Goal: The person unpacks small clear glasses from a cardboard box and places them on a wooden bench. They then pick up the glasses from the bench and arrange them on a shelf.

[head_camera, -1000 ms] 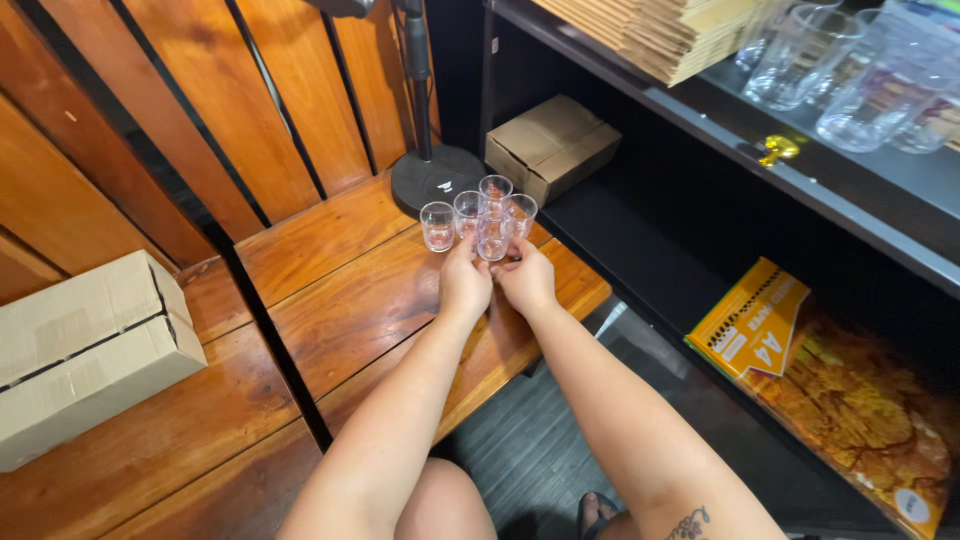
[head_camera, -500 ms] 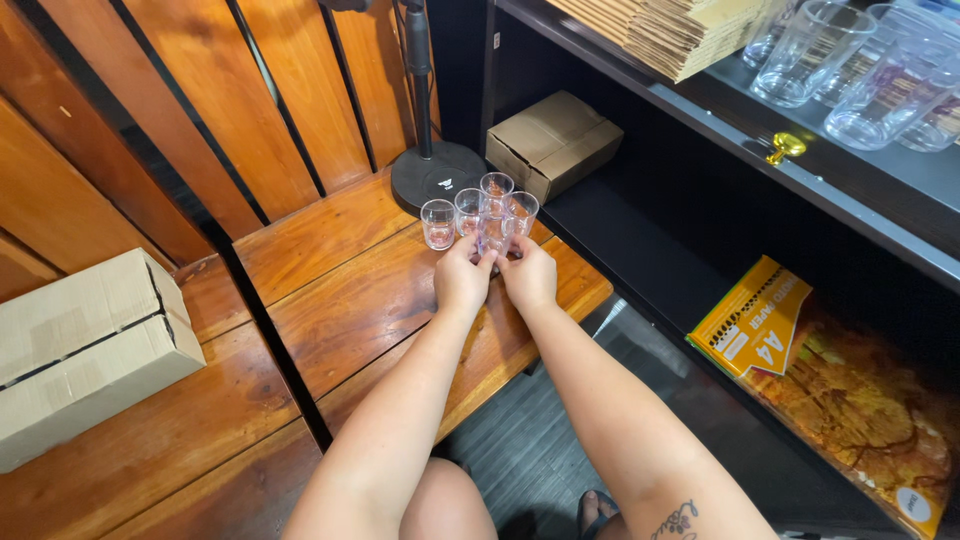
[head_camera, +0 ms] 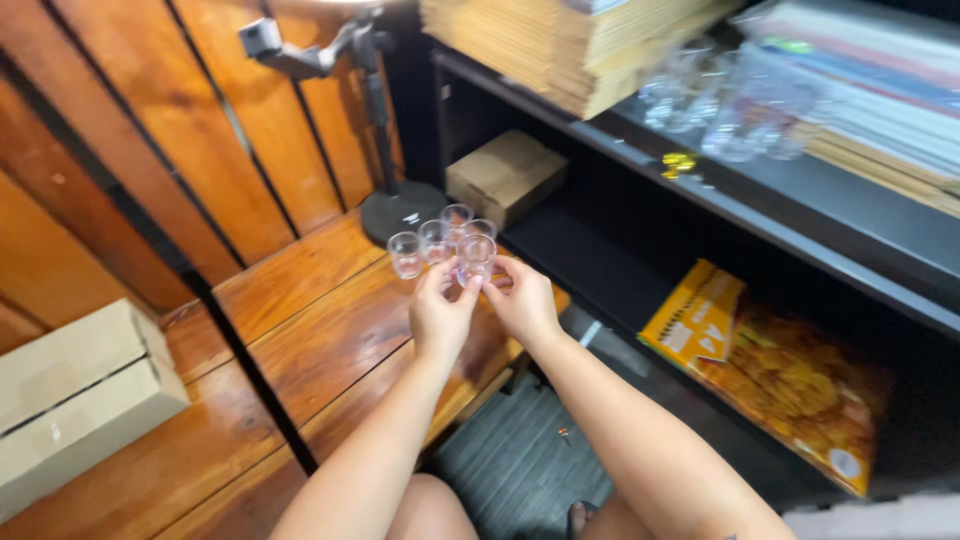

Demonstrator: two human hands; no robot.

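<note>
— Two hands meet over the small clear glasses (head_camera: pixel 445 240), which stand clustered on the wooden bench (head_camera: pixel 320 330) near its far edge, just in front of the round black stand base (head_camera: pixel 400 212).

— What are the hands doing?

— The left hand (head_camera: pixel 440 318) and the right hand (head_camera: pixel 522 305) have their fingertips pinched together on the nearest glass (head_camera: pixel 475 257), one from each side. It seems raised a little above the others, though I cannot tell whether it is clear of the wood.

— What has changed from a second ago?

— Earlier both hands were cupped low around the whole cluster, palms close together. Now they have drawn back slightly and closed on that single front glass. So the grip has gone from gathering the group to picking one out.

— Anything else different?

— The view has tilted up and to the right. More of the black shelf (head_camera: pixel 760 200) shows, with a stack of flat cardboard (head_camera: pixel 560 50) and larger glassware (head_camera: pixel 740 120) on top, and a yellow packet (head_camera: pixel 700 320) below. The cardboard box (head_camera: pixel 75 400) at the left end of the bench has not moved.
</note>
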